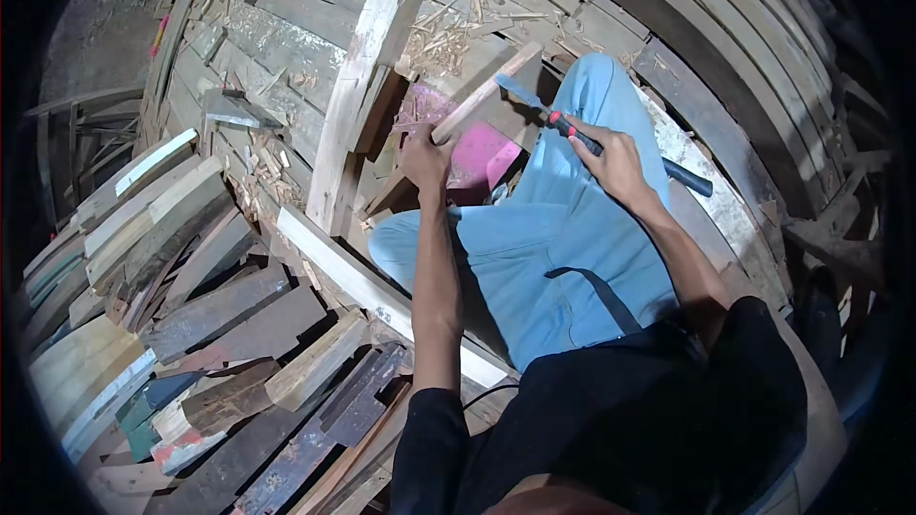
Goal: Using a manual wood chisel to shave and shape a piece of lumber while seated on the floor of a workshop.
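My left hand (426, 164) is closed around the near end of a narrow wooden piece (491, 91), which slants up and away to the right. A chisel (558, 122) with a red and black handle is gripped in my right hand (611, 164). Its flat blade points left, close to the upper part of the wooden piece; whether they touch I cannot tell. Under the wood lies a pink-painted surface (482, 157). A long pale timber (358, 100) stretches away just left of my left hand.
Stacked wood offcuts (210, 343) crowd the left side. Wood shavings (448, 38) litter the plank floor (296, 24) ahead. A dark tool handle (687, 178) lies by my right forearm. My bent legs in blue trousers (534, 248) flank the work area. Long boards (706, 48) curve along the right.
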`<state>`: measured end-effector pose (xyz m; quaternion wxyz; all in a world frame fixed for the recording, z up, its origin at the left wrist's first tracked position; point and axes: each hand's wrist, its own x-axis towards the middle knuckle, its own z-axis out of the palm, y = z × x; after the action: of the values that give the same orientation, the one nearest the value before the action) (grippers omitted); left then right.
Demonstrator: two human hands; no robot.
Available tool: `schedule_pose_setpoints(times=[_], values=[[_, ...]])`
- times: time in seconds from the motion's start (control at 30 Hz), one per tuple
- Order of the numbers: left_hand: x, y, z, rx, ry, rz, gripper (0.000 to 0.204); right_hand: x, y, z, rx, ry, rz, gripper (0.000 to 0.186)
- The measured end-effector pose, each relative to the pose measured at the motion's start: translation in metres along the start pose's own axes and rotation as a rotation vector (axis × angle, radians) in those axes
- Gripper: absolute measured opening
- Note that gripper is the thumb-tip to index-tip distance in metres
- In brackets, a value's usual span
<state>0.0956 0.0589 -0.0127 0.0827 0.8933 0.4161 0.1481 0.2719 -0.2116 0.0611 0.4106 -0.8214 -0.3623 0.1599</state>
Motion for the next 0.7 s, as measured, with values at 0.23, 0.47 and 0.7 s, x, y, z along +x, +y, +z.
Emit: schedule_pose_setpoints(times=[0.23,0.47,0.7], values=[[-0.018,0.01,-0.006,-0.071,-0.065,-0.015,0.037,-0.001,0.01,0.0,0.046,-0.07,0.007,0.034],[-0.042,0.01,0.005,0.049,-0.153,0.075,0.047,-0.005,-0.008,-0.005,-0.104,-0.085,0.166,0.034],[-0.04,0.014,0.0,0.07,-0.305,0.059,0.051,-0.012,-0.004,-0.001,-0.101,-0.203,-0.11,0.033]])
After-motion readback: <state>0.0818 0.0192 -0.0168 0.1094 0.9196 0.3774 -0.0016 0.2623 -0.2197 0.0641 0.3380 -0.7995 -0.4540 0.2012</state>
